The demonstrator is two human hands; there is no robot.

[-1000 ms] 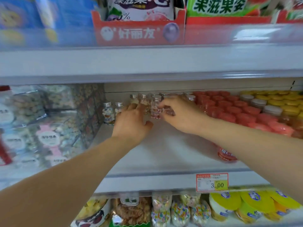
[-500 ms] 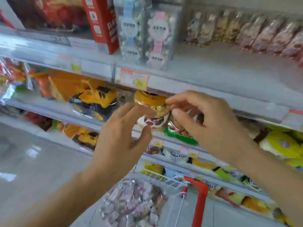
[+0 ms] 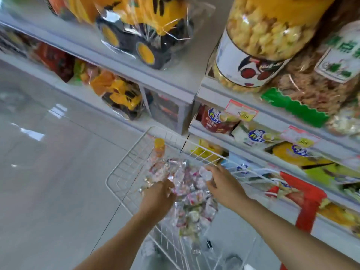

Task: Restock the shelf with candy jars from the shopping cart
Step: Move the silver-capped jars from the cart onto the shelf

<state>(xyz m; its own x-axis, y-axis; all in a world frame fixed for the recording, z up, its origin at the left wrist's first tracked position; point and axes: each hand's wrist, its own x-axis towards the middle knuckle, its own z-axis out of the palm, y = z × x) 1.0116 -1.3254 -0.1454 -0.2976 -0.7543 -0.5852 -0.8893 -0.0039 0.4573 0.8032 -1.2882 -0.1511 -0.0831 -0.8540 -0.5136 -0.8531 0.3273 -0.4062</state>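
Small clear candy jars (image 3: 187, 193) with pink and white sweets lie heaped in the white wire shopping cart (image 3: 128, 166) below me. My left hand (image 3: 157, 201) reaches into the left side of the heap, fingers bent down among the jars; whether it grips one is hidden by blur. My right hand (image 3: 224, 187) is at the heap's right side, its fingertips curled round a white-capped jar (image 3: 206, 174). One orange-capped jar (image 3: 159, 147) stands at the cart's far end. The shelf with the jar row is out of view.
The cart's red handle (image 3: 309, 201) is at right. Grey shelving (image 3: 175, 82) runs along the right with yellow toy trucks (image 3: 144, 30), a big snack tub (image 3: 259, 47), snack bags (image 3: 218, 121) and price tags (image 3: 241, 113). Grey tiled floor (image 3: 48, 172) lies left.
My view has swung down from the jar shelf, past the lower shelves, to the cart. Both hands have left the shelf and dropped into the jar heap.
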